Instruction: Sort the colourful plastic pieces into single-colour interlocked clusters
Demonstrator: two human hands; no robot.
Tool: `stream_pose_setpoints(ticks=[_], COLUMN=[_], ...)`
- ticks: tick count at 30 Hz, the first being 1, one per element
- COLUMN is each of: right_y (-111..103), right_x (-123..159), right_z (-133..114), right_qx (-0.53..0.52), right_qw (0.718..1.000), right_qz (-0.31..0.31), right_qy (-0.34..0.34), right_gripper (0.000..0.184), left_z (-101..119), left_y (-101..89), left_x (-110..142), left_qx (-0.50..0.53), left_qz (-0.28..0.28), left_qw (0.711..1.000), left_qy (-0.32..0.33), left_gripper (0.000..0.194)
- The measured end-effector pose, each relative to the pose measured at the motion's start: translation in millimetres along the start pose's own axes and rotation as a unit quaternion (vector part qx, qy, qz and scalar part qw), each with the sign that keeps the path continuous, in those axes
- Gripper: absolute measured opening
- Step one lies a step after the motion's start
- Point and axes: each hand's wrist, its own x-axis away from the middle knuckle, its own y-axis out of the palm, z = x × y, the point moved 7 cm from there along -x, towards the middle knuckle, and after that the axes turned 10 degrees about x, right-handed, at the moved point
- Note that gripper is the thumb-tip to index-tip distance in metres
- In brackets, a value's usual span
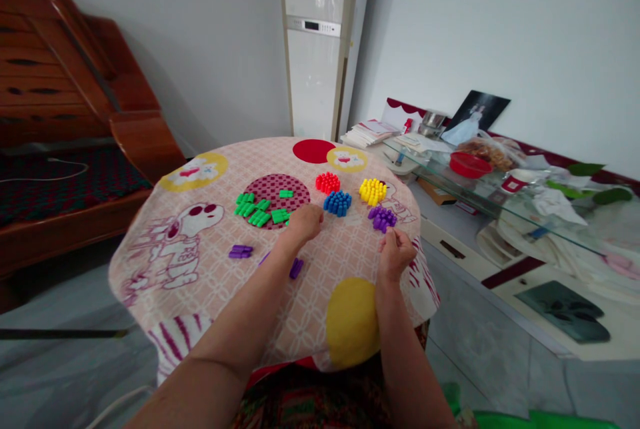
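A round table under a pink patterned cloth carries small plastic pegs sorted by colour. Green pegs lie scattered at the left. Red pegs, blue pegs, yellow pegs and purple pegs sit in tight clusters. Loose purple pegs lie nearer me, one group at the left and one beside my forearm. My left hand rests fingers-down on the cloth between the green and blue pegs, closed. My right hand is curled in a pinch just below the purple cluster; what it holds is hidden.
A wooden sofa stands at the left. A tall white air conditioner stands behind the table. To the right, a low glass-topped cabinet holds a red bowl, papers, a photo and clutter.
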Motion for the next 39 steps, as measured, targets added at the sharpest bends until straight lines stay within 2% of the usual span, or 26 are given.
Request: stream_pose_setpoints(ticks=[3, 5, 7, 9, 11, 15, 17, 18, 21, 23, 25, 28, 33, 36, 39], right_y=[6.1, 14.8, 28.6, 43.0, 52.0, 55.6, 52.1, 47.6, 21.1, 2.5, -10.3, -18.4, -12.6, -9.0, -9.9], right_x=[0.2, 2.6, 9.1, 20.0, 30.6, 38.5, 34.5, 29.6, 9.6, -0.4, -7.7, -16.0, -26.9, -29.7, -27.4], right_z=[0.7, -1.6, -6.1, -12.2, -18.7, -27.0, -26.9, -25.4, -14.1, -5.4, -0.7, -1.3, -2.3, -0.3, -0.2], right_qx=[-0.002, -0.008, -0.011, -0.011, -0.003, 0.023, 0.032, 0.035, 0.05, 0.072, 0.107, 0.165, 0.232, 0.246, 0.235], right_qw=[1.0, 0.997, 0.986, 0.965, 0.945, 0.932, 0.94, 0.951, 0.988, 0.995, 0.991, 0.981, 0.967, 0.965, 0.967], right_qz=[-0.027, -0.073, -0.155, -0.249, -0.312, -0.337, -0.311, -0.277, -0.104, -0.005, 0.049, 0.072, 0.051, 0.037, 0.029], right_qy=[-0.014, -0.036, -0.06, -0.081, -0.101, -0.13, -0.136, -0.134, -0.098, -0.071, -0.063, -0.077, -0.086, -0.085, -0.095], right_gripper=[0.035, 0.037, 0.038, 0.039, 0.04, 0.038, 0.036, 0.036, 0.038, 0.039, 0.035, 0.029, 0.02, 0.02, 0.024], left_z=[-2.8, -3.2, 2.4, 14.1, 28.0, 45.1, 44.5, 42.4, 33.4, 28.1, 24.3, 21.3, 15.0, 1.0, -22.3], left_y=[-0.3, -3.0, -5.5, -5.8, -2.0, 11.8, 16.7, 18.2, 21.0, 23.2, 25.6, 27.4, 20.1, 7.1, -14.6], left_x=[-0.3, -0.4, 0.7, 3.5, 7.6, 14.3, 14.7, 14.3, 11.9, 10.4, 9.6, 9.8, 9.2, 7.2, 11.0], left_qx=[0.021, 0.067, 0.152, 0.247, 0.319, 0.388, 0.413, 0.425, 0.445, 0.448, 0.451, 0.456, 0.46, 0.464, 0.46], left_qz=[-0.001, 0.007, 0.014, 0.013, 0.001, -0.016, -0.008, -0.001, 0.015, 0.016, 0.015, 0.018, 0.033, 0.06, 0.117], left_qw=[1.0, 0.997, 0.987, 0.965, 0.941, 0.91, 0.899, 0.894, 0.886, 0.886, 0.885, 0.883, 0.881, 0.879, 0.877], left_qy=[0.014, 0.024, 0.047, 0.082, 0.114, 0.145, 0.143, 0.14, 0.128, 0.122, 0.116, 0.11, 0.104, 0.096, 0.075], left_gripper=[0.016, 0.013, 0.011, 0.011, 0.009, 0.008, 0.012, 0.015, 0.02, 0.019, 0.018, 0.019, 0.02, 0.021, 0.023])
